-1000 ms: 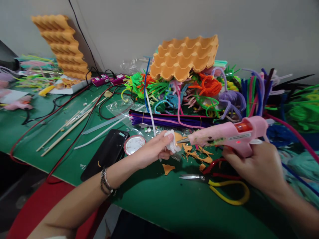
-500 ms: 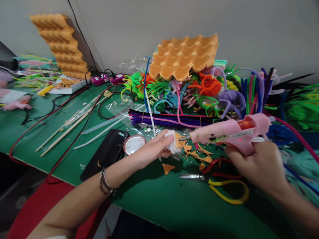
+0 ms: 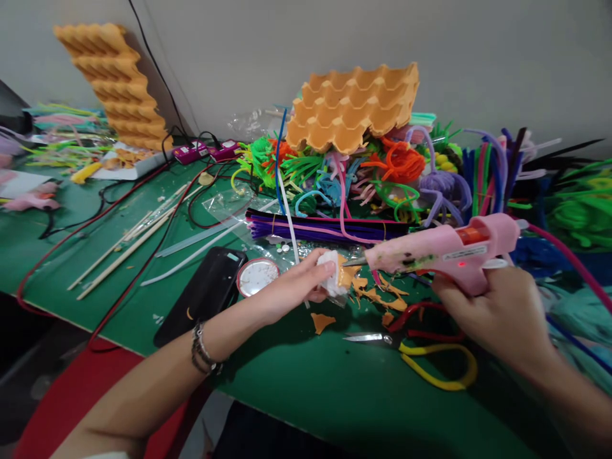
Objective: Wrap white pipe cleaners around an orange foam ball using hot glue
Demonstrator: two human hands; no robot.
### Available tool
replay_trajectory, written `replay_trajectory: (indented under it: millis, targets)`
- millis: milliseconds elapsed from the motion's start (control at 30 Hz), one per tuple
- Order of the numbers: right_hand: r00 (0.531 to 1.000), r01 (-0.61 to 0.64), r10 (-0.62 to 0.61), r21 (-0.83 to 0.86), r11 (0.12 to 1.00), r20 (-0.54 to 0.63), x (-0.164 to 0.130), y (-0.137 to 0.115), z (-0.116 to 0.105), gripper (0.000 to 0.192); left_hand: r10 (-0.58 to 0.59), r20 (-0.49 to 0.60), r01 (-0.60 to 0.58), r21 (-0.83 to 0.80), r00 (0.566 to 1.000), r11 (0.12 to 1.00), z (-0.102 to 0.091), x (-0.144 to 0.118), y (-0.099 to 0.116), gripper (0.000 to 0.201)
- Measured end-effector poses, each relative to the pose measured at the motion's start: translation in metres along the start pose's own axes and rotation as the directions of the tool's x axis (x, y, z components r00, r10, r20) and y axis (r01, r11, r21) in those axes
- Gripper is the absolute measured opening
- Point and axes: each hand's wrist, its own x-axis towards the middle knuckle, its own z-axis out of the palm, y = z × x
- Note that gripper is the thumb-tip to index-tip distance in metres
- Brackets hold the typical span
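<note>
My left hand (image 3: 299,285) pinches a small white fluffy piece (image 3: 331,274) with an orange paper scrap against it, just above the green table. My right hand (image 3: 497,306) grips a pink hot glue gun (image 3: 442,252) by its handle, finger at the trigger. The gun's metal nozzle points left and its tip sits right at the white piece. A small red light glows on the gun's side. Orange paper scraps (image 3: 377,293) lie under the nozzle.
Yellow-handled scissors (image 3: 421,357) lie near the table's front. A black phone (image 3: 203,293) and a round tin lid (image 3: 258,276) lie left of my hand. Behind are several pipe cleaners (image 3: 392,172), an orange egg tray (image 3: 354,108), wooden sticks (image 3: 124,252) and red cables (image 3: 95,220).
The glue gun has shifted slightly up and right, its nozzle staying at the white piece. My left hand has barely moved.
</note>
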Motion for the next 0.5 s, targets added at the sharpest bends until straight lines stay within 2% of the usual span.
replay_trajectory:
  millis: [267, 500]
  targets:
    - [0.999, -0.036, 0.036, 0.017, 0.999, 0.003, -0.0044, 0.0008, 0.0000, 0.040, -0.046, -0.040, 0.046, 0.021, 0.998, 0.999, 0.0001, 0.0010, -0.0002, 0.057]
    - [0.999, -0.041, 0.040, 0.019, 0.999, 0.025, -0.0010, -0.0006, -0.0039, 0.040, -0.005, -0.031, 0.004, -0.037, 1.000, 0.999, 0.0015, 0.0021, 0.0001, 0.047]
